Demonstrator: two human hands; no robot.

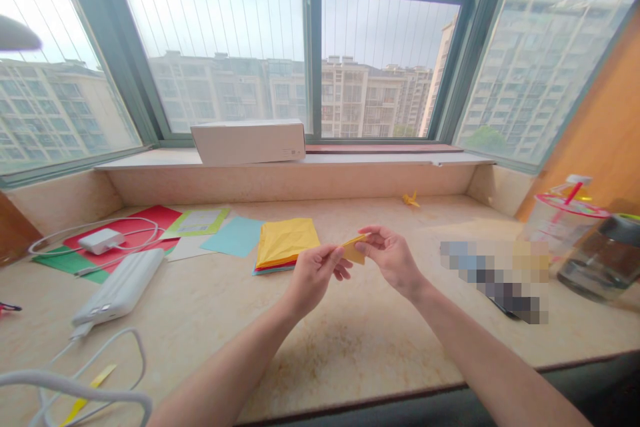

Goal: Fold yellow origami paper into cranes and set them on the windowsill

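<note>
While we pinch it from both sides, paper [354, 251]: yellow, folded, up off the desk [350, 347] between our hands.
Left hand [313, 273]: fingers closed on its left edge.
Right hand [393, 257]: fingertips closed on its right corner.
Stack [287, 242]: coloured sheets, just beyond our left hand.
</note>
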